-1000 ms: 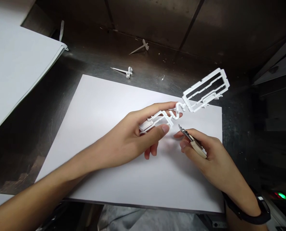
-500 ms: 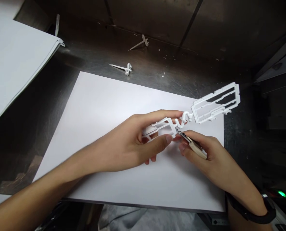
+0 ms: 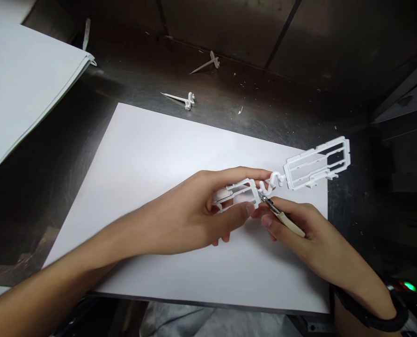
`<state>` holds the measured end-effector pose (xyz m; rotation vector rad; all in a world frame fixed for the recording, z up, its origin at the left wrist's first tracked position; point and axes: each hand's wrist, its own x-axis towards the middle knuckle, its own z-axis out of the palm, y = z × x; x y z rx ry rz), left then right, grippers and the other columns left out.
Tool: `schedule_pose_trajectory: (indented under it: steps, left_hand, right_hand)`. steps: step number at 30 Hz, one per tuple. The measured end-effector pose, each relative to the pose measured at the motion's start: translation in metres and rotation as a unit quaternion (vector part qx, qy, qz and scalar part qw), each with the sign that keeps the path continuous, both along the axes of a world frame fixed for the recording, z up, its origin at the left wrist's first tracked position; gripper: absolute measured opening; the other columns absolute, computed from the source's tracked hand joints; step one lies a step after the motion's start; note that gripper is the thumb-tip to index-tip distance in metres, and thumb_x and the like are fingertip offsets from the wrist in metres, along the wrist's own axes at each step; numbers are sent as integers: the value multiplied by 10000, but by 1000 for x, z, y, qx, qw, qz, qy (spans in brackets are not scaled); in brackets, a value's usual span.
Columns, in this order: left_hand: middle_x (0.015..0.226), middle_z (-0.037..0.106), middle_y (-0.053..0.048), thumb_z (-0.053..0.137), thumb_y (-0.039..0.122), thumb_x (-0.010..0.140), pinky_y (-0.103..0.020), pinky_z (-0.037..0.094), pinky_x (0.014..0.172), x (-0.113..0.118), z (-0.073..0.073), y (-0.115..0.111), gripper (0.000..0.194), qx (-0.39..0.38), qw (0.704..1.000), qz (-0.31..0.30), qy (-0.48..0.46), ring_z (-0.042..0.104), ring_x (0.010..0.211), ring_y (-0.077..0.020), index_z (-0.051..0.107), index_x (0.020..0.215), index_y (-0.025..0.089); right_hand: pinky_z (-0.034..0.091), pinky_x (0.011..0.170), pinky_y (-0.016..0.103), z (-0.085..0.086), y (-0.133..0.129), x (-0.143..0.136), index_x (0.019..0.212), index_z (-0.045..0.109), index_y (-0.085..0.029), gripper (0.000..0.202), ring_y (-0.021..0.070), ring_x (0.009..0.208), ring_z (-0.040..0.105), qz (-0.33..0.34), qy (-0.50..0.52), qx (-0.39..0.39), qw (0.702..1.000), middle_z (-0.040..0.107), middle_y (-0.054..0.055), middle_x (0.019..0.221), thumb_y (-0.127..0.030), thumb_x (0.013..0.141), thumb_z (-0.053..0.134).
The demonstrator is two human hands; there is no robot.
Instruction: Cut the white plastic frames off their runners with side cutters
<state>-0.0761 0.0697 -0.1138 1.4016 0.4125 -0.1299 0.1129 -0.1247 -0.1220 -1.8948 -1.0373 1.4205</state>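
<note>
Between the thumb and fingers of my left hand [image 3: 208,210] is one end of a white plastic moulding. The moulding has two rectangular slotted frames joined by a curved, S-shaped runner [image 3: 272,182]. Its far frame [image 3: 318,164] sticks out to the upper right, clear of both hands. The near frame [image 3: 248,186] is partly hidden by my left thumb and palm. My right hand [image 3: 306,234] is closed around pale-handled nippers [image 3: 287,222]. Their metal jaws [image 3: 263,198] are at the joint between the near frame and the runner; I cannot tell whether they have closed on it.
A large white sheet [image 3: 152,140] lies beneath my hands on the dark metal bench [image 3: 124,89]. Beyond it rest two white sprue pieces with pointed ends, one nearer [image 3: 178,99] and one farther [image 3: 208,62], among small white scraps. A stack of white sheets [image 3: 25,79] is at upper left.
Both hands, the moulding and the nippers sit slightly lower and farther right in view. The far frame has dipped a little. Both grips are unchanged.
</note>
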Motion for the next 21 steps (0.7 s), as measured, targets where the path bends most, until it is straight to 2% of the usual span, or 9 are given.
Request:
schedule_pose_trajectory:
  steps: [3,6,9,13,16,19,21]
  left_hand:
    - [916,777,-11,686,450,1098,-219,607,539,-1,-1,1,480,-8,1000,-5,8,674,600,-147,646,1565,349]
    - [910,778,-8,686,445,1097,-211,589,521,-1,-1,2,477,-13,1000,-9,16,668,587,-142,647,1563,347]
    - [833,751,-1,693,447,1093,-212,583,515,-2,-2,2,493,-18,999,-14,23,669,584,-152,641,1570,333]
    - [817,739,9,691,437,1093,-207,589,530,-2,-1,2,500,-14,999,-19,36,680,600,-153,632,1579,339]
    - [794,728,16,691,411,1092,-195,583,532,-2,0,2,513,-19,999,-21,41,683,597,-148,619,1593,330]
    - [741,705,26,687,389,1090,-190,576,528,-2,0,2,501,-27,999,-20,37,670,582,-146,629,1583,325]
    - [730,695,25,693,392,1083,-197,579,525,-2,0,3,512,-30,999,-19,40,667,579,-151,628,1585,319]
  right_hand:
    - [456,729,303,0,-2,0,952,638,-223,363,232,921,598,7,-7,-1,1000,662,13,961,-492,1191,593]
    - [448,635,290,1,-3,-1,897,630,-228,394,282,1015,655,15,-28,-1,999,625,27,848,-503,1178,600]
    - [446,579,291,4,-1,-3,826,594,-230,440,282,926,684,28,-47,4,999,598,25,756,-515,1161,594]
    - [436,559,296,8,4,-7,815,582,-231,432,251,773,653,35,-45,1,998,594,13,719,-502,1151,572]
    - [429,614,299,7,5,-9,879,601,-226,410,231,773,614,39,-17,-12,999,610,0,772,-493,1183,535]
    - [422,688,300,3,3,-11,956,622,-220,411,227,881,599,37,1,-22,999,662,-1,934,-503,1223,490]
    - [413,711,299,2,4,-12,983,638,-218,410,226,902,578,33,5,-25,999,648,-3,951,-513,1228,493]
